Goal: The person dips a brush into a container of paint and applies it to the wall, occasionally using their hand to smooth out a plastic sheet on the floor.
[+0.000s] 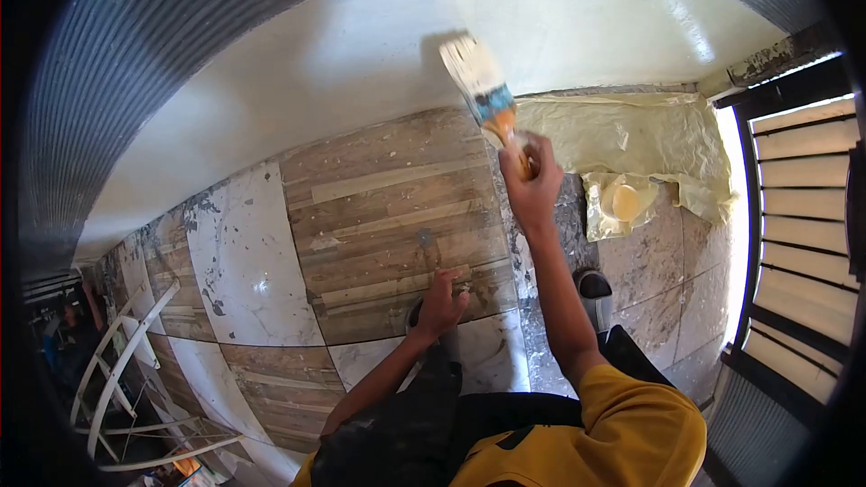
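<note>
My right hand [532, 179] is closed round the handle of a wide paintbrush [478, 78]. The brush points up and to the left, its pale, paint-coated bristles against the whitish wall [361, 45] in this view. Blue and orange marks show on its ferrule and lower part. Lower down, my left hand [442, 307] hangs over the tiled floor [397, 180] with its fingers curled. A small dark smear shows on the floor beyond those fingertips; I cannot tell what, if anything, they hold.
A round tub of cream paint [623, 202] stands on a yellowish plastic sheet [622, 135] along the wall's foot. To the right is a barred metal gate [803, 207]. A white metal frame [126, 379] stands at the lower left. Corrugated sheeting [144, 63] rises above the wall.
</note>
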Motion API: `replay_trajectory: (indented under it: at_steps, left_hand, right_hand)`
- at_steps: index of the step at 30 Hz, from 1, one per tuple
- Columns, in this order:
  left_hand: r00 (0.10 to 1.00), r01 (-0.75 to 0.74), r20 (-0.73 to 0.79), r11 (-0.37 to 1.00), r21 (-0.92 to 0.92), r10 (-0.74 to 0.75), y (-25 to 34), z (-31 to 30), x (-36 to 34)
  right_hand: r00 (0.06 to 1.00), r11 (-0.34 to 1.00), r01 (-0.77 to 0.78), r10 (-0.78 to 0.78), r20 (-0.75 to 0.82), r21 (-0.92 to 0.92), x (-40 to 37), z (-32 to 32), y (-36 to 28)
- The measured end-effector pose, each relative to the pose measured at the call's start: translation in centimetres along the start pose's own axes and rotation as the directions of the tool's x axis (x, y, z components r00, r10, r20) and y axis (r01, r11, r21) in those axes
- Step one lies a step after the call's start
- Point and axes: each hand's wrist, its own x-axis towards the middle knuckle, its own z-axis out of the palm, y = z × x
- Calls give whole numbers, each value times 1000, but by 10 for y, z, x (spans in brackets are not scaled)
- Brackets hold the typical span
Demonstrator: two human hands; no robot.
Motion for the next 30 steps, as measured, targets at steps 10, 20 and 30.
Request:
replay_trajectory:
  at_steps: [10,20,30]
  left_hand:
    - [994,109,19,993,-41,-108,-4,-1,-3]
    - [988,145,61,989,-8,-144,1,-3,-1]
    - [992,114,57,992,-48,-111,1,-3,-1]
  right_hand:
    - [987,977,158,-151,-59,143,53,17,-39]
    - [975,981,182,-188,-120,-62,46,63,35]
    - [995,945,-69,89,47,-321,13,53,101]
